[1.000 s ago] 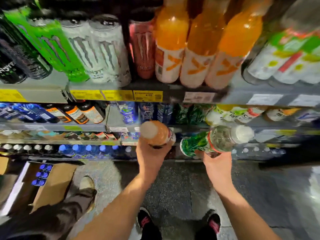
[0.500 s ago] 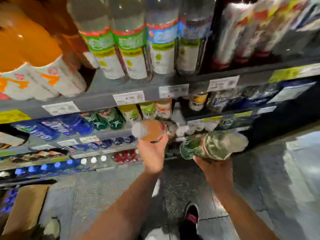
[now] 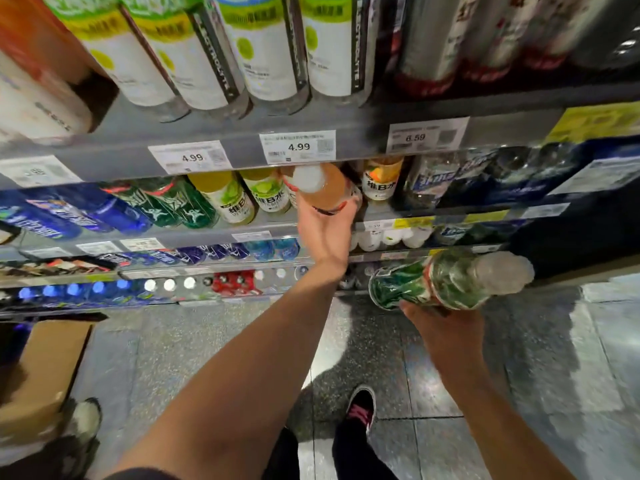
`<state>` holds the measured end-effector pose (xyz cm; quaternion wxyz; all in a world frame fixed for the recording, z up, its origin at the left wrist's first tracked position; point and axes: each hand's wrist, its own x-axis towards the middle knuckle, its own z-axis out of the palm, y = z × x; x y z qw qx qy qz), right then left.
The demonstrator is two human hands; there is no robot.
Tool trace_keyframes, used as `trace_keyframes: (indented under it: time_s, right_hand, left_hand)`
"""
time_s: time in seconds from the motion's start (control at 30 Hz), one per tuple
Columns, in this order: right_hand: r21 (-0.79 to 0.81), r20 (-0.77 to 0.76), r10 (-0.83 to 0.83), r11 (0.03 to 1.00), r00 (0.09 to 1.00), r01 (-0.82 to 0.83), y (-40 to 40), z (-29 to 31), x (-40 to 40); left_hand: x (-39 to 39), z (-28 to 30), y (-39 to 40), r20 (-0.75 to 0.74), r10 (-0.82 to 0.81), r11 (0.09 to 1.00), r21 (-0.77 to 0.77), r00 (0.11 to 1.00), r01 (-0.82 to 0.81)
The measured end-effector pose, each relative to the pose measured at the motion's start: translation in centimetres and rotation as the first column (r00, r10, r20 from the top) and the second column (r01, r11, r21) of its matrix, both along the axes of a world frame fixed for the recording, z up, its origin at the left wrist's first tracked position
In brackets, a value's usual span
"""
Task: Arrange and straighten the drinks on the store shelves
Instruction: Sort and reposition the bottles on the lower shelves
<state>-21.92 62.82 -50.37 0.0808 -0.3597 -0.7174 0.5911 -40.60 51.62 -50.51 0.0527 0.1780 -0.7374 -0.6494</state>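
My left hand (image 3: pixel 323 230) grips an orange drink bottle (image 3: pixel 323 190) with a white cap, held at the front of the second shelf (image 3: pixel 270 223), between yellow-green bottles (image 3: pixel 266 194) and an orange-labelled bottle (image 3: pixel 381 181). My right hand (image 3: pixel 440 327) holds a clear bottle with a green label (image 3: pixel 446 280) lying sideways, cap to the right, out in front of the lower shelves and away from them.
Tall white-labelled bottles (image 3: pixel 194 60) line the top shelf above price tags (image 3: pixel 298 147). Blue and green bottles (image 3: pixel 131 209) fill the second shelf's left. A cardboard box (image 3: pixel 41 372) sits on the floor at left. My shoe (image 3: pixel 362 407) is on the tiled floor.
The view has swung right along the shelves. My left hand has carried the orange bottle up and forward to the second shelf's front. My right hand still holds the green-labelled bottle.
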Motion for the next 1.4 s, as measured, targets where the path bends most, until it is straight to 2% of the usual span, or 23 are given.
trace_keyframes:
  time_s: [0.07, 0.17, 0.3, 0.4, 0.53, 0.67, 0.73, 0.8, 0.83, 0.87, 0.9, 1.0, 1.03, 1.23, 1.33, 1.4]
  right_hand:
    - [-0.013, 0.011, 0.024, 1.000, 1.000, -0.024, 0.1, -0.5, 0.2]
    - [-0.034, -0.004, 0.052, 0.998, 0.999, -0.052, 0.2, -0.9, 0.6]
    - [-0.034, -0.051, 0.091, 0.995, 0.995, -0.093, 0.4, -0.9, 0.9]
    - [-0.019, -0.062, 0.099, 0.995, 0.993, -0.101, 0.8, -0.8, 0.7]
    - [-0.027, -0.033, 0.115, 0.993, 0.993, -0.116, 0.6, -0.4, 0.1]
    - [-0.027, -0.034, 0.117, 0.993, 0.993, -0.118, -0.8, 0.3, -1.7]
    - [0.012, -0.075, 0.180, 0.984, 0.981, -0.180, -2.2, 0.3, -2.6]
    - [0.154, -0.119, 0.245, 0.962, 0.962, -0.226, -4.3, 1.8, -3.6]
    - [0.105, -0.140, 0.266, 0.962, 0.954, -0.253, -5.8, 3.0, -4.1]
    - [0.133, -0.165, 0.358, 0.931, 0.919, -0.339, -7.3, 3.8, -4.3]
    - [0.247, -0.234, 0.406, 0.904, 0.883, -0.350, -8.7, 3.6, -4.6]
    - [0.213, -0.181, 0.326, 0.934, 0.928, -0.287, -14.3, 4.2, -6.8]
    - [0.146, -0.176, 0.297, 0.951, 0.939, -0.273, -16.6, 4.5, -7.2]
    - [-0.004, -0.048, 0.355, 0.935, 0.934, -0.355, -28.7, 3.9, -9.8]
    - [0.001, -0.046, 0.289, 0.957, 0.956, -0.289, -34.8, 3.1, -11.0]
    - [0.006, -0.073, 0.250, 0.968, 0.965, -0.250, -38.5, 2.7, -11.7]
  left_hand:
    - [-0.2, 0.1, 0.8, -0.060, -0.062, 0.990, -0.130, 0.996, 0.053]
    - [-0.6, 0.0, 1.9, -0.117, -0.072, 0.966, -0.254, 0.990, 0.040]
    - [-1.8, -0.1, 3.0, -0.024, -0.049, 0.942, -0.334, 0.999, 0.038]
    - [-2.5, -0.1, 3.3, 0.032, -0.043, 0.940, -0.338, 0.999, 0.052]
    - [-1.6, -0.3, 3.1, -0.002, -0.055, 0.930, -0.364, 0.998, 0.050]
    - [1.1, -1.0, 0.6, 0.038, -0.105, 0.974, -0.195, 0.994, 0.111]
    - [2.4, -1.0, -2.1, 0.020, -0.091, 0.956, -0.278, 0.996, 0.093]
    - [3.4, -0.8, -5.7, 0.027, -0.062, 0.961, -0.267, 0.998, 0.067]
    - [3.7, -0.6, -7.7, 0.035, -0.050, 0.965, -0.255, 0.998, 0.057]
    - [3.8, -0.4, -9.9, 0.037, -0.027, 0.967, -0.251, 0.999, 0.036]
    - [3.8, 0.0, -12.2, 0.035, 0.000, 0.966, -0.257, 0.999, 0.009]
    - [3.4, 1.0, -19.3, 0.012, 0.074, 0.960, -0.270, 0.997, -0.068]
    - [3.0, 1.2, -21.8, 0.001, 0.099, 0.956, -0.277, 0.995, -0.095]
    - [-0.2, 2.1, -36.0, -0.032, 0.248, 0.942, -0.224, 0.968, -0.248]
    - [-2.5, 2.0, -41.5, -0.032, 0.215, 0.954, -0.209, 0.976, -0.217]
    - [-4.0, 2.0, -44.0, -0.042, 0.142, 0.955, -0.258, 0.989, -0.148]
